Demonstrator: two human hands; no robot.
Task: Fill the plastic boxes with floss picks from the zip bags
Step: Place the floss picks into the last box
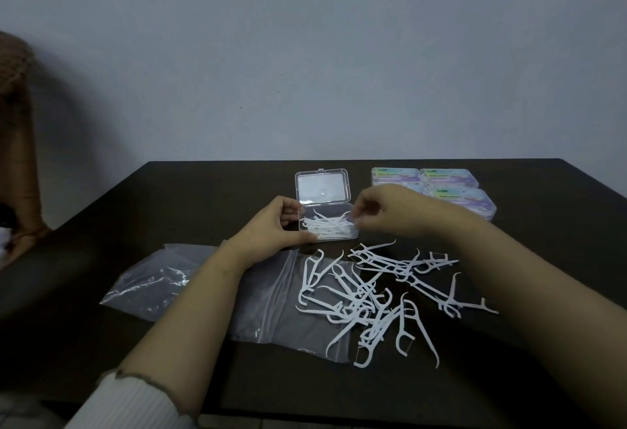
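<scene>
**Inspector:** Left hand (271,223)?

**Assistant:** Curled round the left end of the open clear plastic box (328,225), thumb on the near edge, fingers on the far corner. It grips the box on the dark table (203,198).

**Inspector:** Right hand (376,211)?

**Assistant:** Over the box's right end, fingertips drawn narrowly together at the white floss picks in the box (327,225). Whether they pinch one, I cannot tell (the frame is blurred there).

**Inspector:** Materials?

**Assistant:** The box is transparent and rectangular with rounded corners, its hinged lid (322,187) laid back flat. The loose floss picks (373,296) are thin white plastic with hooked tails, in a tangled heap near the front, partly on a crinkled clear zip bag (271,306). A second zip bag (149,282) lies left. Closed boxes with pastel labels (451,187) are stacked at the rear right.
</scene>
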